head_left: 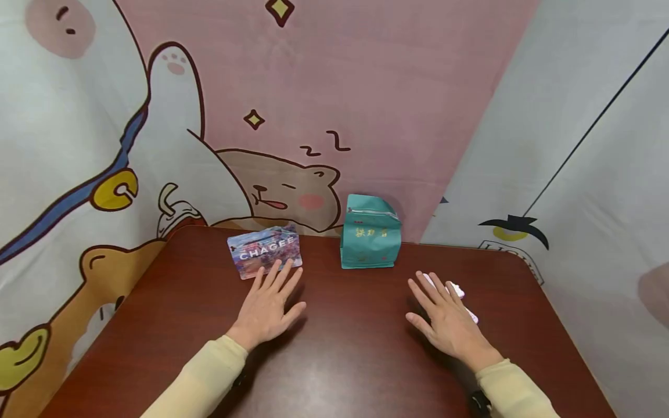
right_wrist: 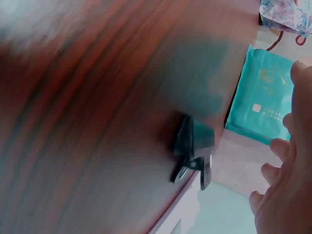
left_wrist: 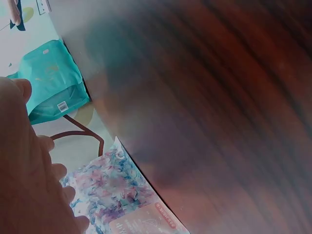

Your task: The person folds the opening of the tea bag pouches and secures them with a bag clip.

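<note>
CHAGEE pouch (head_left: 268, 253) sits left of centre in the head view, teal bag (head_left: 370, 244) just right. Left grip (head_left: 266, 312) and right grip (head_left: 446, 323) are spread, empty — a low forward sweep could topple the pouch.

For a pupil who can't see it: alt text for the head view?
A person's left hand and right hand, both open, extend over a glossy reddish-brown table. Beyond are a pink-and-blue CHAGEE pouch and an upright teal bag; the right hand partly hides a white object.
</note>
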A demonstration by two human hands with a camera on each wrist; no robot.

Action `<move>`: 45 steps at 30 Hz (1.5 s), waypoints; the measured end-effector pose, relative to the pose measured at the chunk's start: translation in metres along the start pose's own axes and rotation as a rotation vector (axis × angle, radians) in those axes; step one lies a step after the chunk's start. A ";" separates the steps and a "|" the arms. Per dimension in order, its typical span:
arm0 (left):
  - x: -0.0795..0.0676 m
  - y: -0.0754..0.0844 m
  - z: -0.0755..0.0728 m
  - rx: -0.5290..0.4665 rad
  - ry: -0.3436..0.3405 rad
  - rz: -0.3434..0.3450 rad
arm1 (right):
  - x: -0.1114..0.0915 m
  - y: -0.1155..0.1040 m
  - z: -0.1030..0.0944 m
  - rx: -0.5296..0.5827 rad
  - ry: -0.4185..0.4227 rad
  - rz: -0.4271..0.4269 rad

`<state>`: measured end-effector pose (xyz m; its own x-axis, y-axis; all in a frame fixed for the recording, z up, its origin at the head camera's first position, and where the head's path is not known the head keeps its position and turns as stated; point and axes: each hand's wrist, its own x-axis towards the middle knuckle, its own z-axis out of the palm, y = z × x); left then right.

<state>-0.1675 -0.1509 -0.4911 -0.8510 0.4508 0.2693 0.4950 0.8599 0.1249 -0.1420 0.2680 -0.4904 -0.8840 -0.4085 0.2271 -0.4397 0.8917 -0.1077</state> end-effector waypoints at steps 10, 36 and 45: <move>-0.002 -0.004 -0.003 0.014 0.005 0.008 | 0.008 -0.019 0.004 0.078 0.014 -0.014; 0.003 -0.010 -0.020 0.038 0.101 0.009 | 0.044 -0.072 0.019 0.466 0.073 -0.054; 0.013 -0.015 -0.027 0.035 0.139 0.000 | 0.062 -0.082 0.021 0.576 0.060 -0.049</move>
<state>-0.1809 -0.1645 -0.4634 -0.8172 0.4152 0.3997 0.4865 0.8688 0.0922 -0.1642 0.1656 -0.4873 -0.8573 -0.4198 0.2980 -0.5102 0.6152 -0.6010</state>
